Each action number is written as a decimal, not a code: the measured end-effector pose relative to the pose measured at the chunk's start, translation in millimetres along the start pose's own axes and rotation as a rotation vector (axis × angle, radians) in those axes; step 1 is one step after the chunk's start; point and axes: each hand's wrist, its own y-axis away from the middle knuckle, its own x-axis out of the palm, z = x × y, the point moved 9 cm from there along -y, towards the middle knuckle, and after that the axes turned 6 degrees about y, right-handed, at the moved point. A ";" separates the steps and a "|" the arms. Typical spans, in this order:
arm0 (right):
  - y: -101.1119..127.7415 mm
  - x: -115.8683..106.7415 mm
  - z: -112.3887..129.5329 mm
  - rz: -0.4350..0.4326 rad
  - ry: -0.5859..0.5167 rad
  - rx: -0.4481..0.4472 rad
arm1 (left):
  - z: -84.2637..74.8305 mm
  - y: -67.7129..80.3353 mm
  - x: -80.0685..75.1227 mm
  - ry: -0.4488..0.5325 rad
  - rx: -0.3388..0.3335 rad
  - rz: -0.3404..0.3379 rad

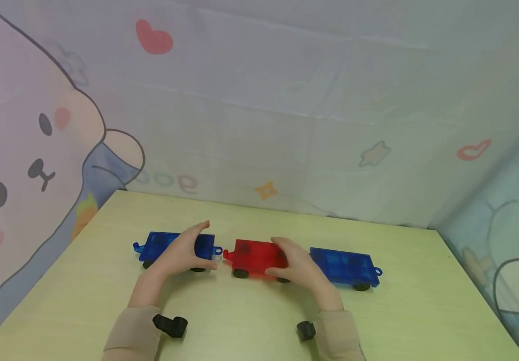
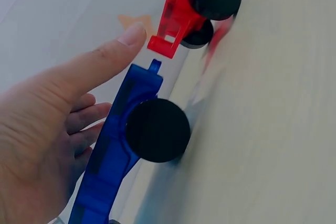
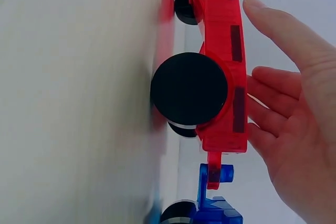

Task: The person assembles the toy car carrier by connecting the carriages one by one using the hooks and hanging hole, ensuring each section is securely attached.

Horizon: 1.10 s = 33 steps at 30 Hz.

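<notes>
Three flat wheeled toy cars stand in a row on a pale green table (image 1: 241, 321). My left hand (image 1: 180, 253) (image 2: 47, 129) grips the left blue car (image 1: 156, 245) (image 2: 110, 156), thumb along its near side and fingers over the far side. My right hand (image 1: 297, 260) (image 3: 294, 129) holds the red car (image 1: 252, 255) (image 2: 181, 9) (image 3: 220, 24) the same way. The red car's rear hitch overlaps the hitch of the right blue car (image 1: 345, 268) (image 3: 215, 216). A small gap separates the left blue car's loop from the red car's front hook.
A printed cloth backdrop (image 1: 286, 100) with a cartoon bear rises close behind the table and along both sides. Black camera mounts (image 1: 171, 325) sit on both wrists. The table's back edge runs just behind the cars.
</notes>
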 end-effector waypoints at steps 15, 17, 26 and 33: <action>0.7 2.6 -7.6 0.026 -0.013 0.019 | 14.7 2.5 -9.4 0.002 0.002 0.005; -0.2 3.9 -7.5 0.028 -0.014 0.015 | 15.1 2.7 -9.7 0.005 -0.001 0.012; -1.3 5.3 -8.5 0.033 0.001 0.015 | 18.6 3.5 -11.6 0.021 -0.002 0.031; -0.3 3.7 -9.4 0.039 -0.008 0.018 | 19.0 2.3 -11.9 0.037 -0.021 0.028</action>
